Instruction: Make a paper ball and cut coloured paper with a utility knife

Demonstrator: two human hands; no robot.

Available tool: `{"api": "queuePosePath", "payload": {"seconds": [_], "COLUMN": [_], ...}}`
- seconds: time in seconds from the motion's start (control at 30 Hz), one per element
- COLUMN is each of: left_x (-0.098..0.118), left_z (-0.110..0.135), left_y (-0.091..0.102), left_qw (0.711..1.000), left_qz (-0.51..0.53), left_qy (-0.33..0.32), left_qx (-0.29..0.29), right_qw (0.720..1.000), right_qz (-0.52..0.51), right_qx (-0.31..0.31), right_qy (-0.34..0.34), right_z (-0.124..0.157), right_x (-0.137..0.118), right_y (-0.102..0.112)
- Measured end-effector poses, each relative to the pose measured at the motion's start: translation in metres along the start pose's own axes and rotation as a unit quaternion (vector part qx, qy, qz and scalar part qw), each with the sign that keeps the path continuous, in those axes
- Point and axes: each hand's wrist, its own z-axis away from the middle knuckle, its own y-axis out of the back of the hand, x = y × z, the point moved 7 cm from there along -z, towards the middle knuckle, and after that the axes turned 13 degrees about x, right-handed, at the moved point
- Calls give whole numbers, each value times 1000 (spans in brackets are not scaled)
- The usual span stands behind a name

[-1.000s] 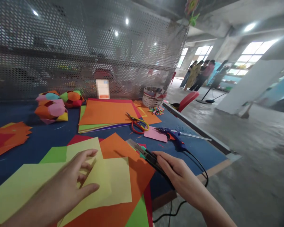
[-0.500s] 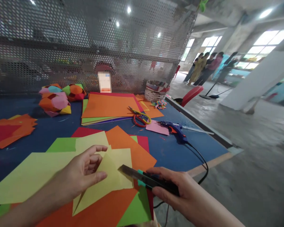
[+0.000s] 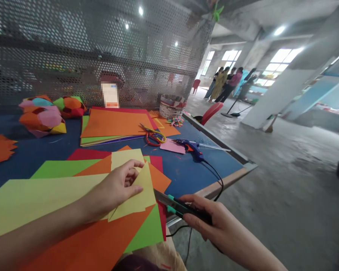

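Left hand (image 3: 121, 185): fingers half-curled, thumb pressing folded yellow paper (image 3: 145, 191)
Right hand (image 3: 216, 220): fingers wrapped round utility knife (image 3: 183, 207), blade at paper's right edge
Paper: above orange sheet (image 3: 101, 241), on counter (image 3: 186, 178)

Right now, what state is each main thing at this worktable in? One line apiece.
Left hand, holding the yellow paper
Yellow paper, folded over
Right hand, gripping the utility knife
Utility knife, blade extended
Scissors, lying down, blade opening unclear
Glue gun, lying on its side
Glue stick, protruding behind the glue gun
Basket, upright
Paper balls, assembled
Pink paper, flat
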Motion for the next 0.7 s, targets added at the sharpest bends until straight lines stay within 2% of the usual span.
{"api": "queuePosePath", "payload": {"seconds": [0.17, 0.23, 0.3, 0.37, 0.43, 0.5, 0.53, 0.63, 0.7], "left_x": [-3, 3, 16, 28, 33, 31, 29, 16, 8], "left_z": [3, 4, 7, 11, 14, 14, 13, 13, 13], "left_y": [8, 11, 13, 12, 13, 13, 13, 12, 12], "left_qw": [997, 985, 950, 897, 857, 844, 847, 876, 893], "left_qz": [-56, -120, -198, -269, -320, -339, -337, -318, -310], "left_qy": [-53, -123, -242, -350, -403, -411, -403, -337, -291], "left_qx": [21, 27, 16, -9, -32, -60, -79, -134, -145], "right_qw": [1000, 1000, 1000, 999, 999, 1000, 1000, 1000, 1000], "right_qz": [-2, -5, -9, -11, -8, -2, 0, -4, -12], "right_qx": [-11, -21, -30, -36, -33, -28, -25, -14, -6], "right_qy": [16, 9, -3, -10, -6, 4, 9, 15, 13], "right_z": [6, 7, 8, 9, 10, 11, 11, 13, 14], "right_x": [-7, -6, -4, -2, -2, -4, -5, -8, -9], "right_y": [2, 2, 0, -1, -1, 0, 0, 0, 0]}}
